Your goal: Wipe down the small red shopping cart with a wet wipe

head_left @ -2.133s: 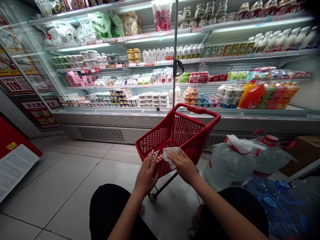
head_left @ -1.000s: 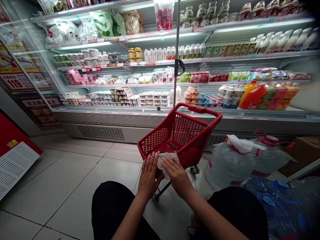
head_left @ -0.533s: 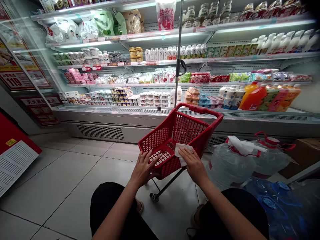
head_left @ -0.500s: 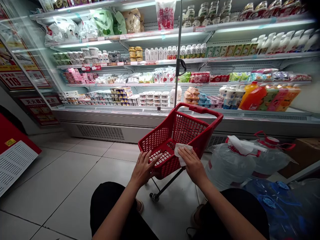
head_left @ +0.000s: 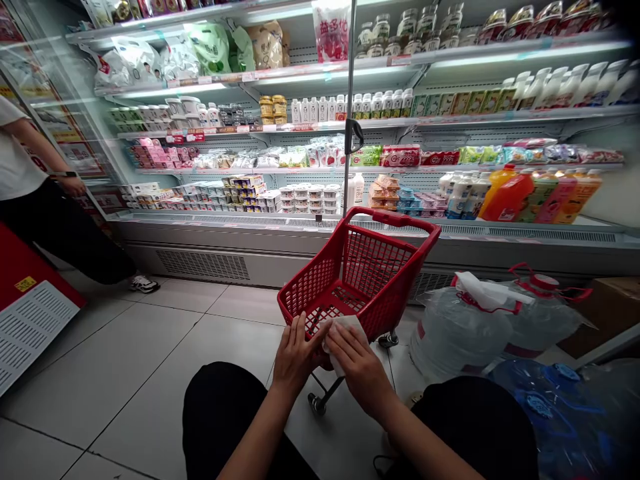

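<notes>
Holding a white cloth (head_left: 354,328) under the extended fingers of the right hand (head_left: 356,365), against the near end of the red cart (head_left: 380,283); cannot tell whether closed round the edge from below. Resting the left hand (head_left: 293,357) open at the same end, just beside the cloth, with thumb angled towards it. Standing on wheels between the knees and the lit cooler (head_left: 285,262), in the case of the cart. To the right, on the floor, seeing large clear jugs (head_left: 460,330) and blue bottles (head_left: 545,407); at far left, a person (head_left: 65,233) behind a red unit (head_left: 30,287).
</notes>
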Demonstrator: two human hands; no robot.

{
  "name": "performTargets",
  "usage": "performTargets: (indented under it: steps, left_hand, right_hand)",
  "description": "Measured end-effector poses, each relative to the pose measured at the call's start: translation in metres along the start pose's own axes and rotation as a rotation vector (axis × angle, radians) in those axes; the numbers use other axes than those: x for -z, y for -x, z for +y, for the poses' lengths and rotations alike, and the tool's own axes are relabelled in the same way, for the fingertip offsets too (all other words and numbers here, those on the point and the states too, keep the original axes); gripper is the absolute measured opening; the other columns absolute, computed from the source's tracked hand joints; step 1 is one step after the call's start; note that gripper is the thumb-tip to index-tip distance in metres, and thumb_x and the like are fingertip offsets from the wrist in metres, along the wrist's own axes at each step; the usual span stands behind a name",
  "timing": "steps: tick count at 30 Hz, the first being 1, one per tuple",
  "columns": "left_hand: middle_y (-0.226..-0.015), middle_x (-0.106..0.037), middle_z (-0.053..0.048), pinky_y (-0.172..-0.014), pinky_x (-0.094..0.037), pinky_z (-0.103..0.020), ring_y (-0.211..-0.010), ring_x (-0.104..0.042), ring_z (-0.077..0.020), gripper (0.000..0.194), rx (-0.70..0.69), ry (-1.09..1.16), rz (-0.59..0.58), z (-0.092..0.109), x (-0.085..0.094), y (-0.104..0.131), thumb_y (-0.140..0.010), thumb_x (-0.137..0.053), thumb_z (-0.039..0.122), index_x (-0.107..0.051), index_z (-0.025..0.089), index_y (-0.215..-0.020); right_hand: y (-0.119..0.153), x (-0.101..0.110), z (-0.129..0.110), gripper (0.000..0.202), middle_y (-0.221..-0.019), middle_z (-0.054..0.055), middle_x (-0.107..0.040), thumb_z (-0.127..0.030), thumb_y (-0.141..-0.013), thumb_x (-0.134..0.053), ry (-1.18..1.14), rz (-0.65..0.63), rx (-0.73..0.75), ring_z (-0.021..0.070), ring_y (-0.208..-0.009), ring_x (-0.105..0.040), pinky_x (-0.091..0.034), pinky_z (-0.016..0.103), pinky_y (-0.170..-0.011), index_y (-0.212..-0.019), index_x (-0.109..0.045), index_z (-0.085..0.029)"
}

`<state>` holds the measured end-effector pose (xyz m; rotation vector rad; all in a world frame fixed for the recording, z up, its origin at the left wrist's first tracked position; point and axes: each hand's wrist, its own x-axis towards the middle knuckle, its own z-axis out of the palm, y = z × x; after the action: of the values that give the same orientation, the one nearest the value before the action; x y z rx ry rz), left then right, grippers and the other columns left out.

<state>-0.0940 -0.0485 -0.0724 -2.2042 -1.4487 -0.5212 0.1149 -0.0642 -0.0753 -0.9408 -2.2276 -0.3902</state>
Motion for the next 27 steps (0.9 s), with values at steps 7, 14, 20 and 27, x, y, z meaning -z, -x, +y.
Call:
performTargets:
  steps: [7,14,20,27]
  left_hand:
    - [-0.168,-0.037,-0.010,-0.118,-0.040,-0.055,-0.144,-0.049,-0.0376,0.095,0.001,0.068,0.016,0.018,0.004,0.003,-0.087,-0.077,0.051,-0.023,0.043,-0.165]
    - [-0.171,-0.030,-0.005,-0.124,-0.023,-0.067,-0.153,-0.032,-0.0411,0.088,-0.225,0.187,-0.072,-0.015,0.006,-0.035,-0.087,-0.069,0.068,-0.029,0.046,-0.162]
    - [-0.164,-0.044,-0.005,-0.119,-0.038,-0.053,-0.136,-0.053,-0.0292,0.066,-0.259,0.212,-0.112,-0.023,0.005,-0.053,-0.100,-0.059,0.052,-0.032,0.047,-0.160]
    - [-0.161,-0.047,-0.009,-0.116,-0.041,-0.053,-0.131,-0.058,-0.0306,0.068,-0.199,0.119,-0.057,0.001,0.013,-0.028,-0.101,-0.057,0.051,-0.027,0.046,-0.163]
  right_hand:
    - [0.013,0.018,0.043,0.083,-0.160,0.002,-0.049,0.005,-0.086,-0.034,-0.019,-0.053,-0.013,0.0181,-0.153,-0.039,-0.030,0.049,-0.129,-0.163,-0.033,-0.024]
    - [0.002,0.003,0.115,0.084,-0.160,0.003,-0.050,0.002,-0.086,-0.034,-0.075,0.005,-0.205,0.0193,-0.154,-0.036,-0.036,0.052,-0.126,-0.164,-0.033,-0.028]
    - [-0.001,-0.011,0.116,0.090,-0.161,0.002,-0.049,0.004,-0.078,-0.035,-0.163,0.046,-0.283,0.0194,-0.157,-0.030,-0.035,0.052,-0.127,-0.163,-0.036,-0.028]
    - [0.005,-0.002,0.108,0.088,-0.163,0.001,-0.045,0.003,-0.080,-0.034,-0.269,0.020,-0.294,0.0208,-0.159,-0.023,-0.032,0.054,-0.128,-0.161,-0.039,-0.029]
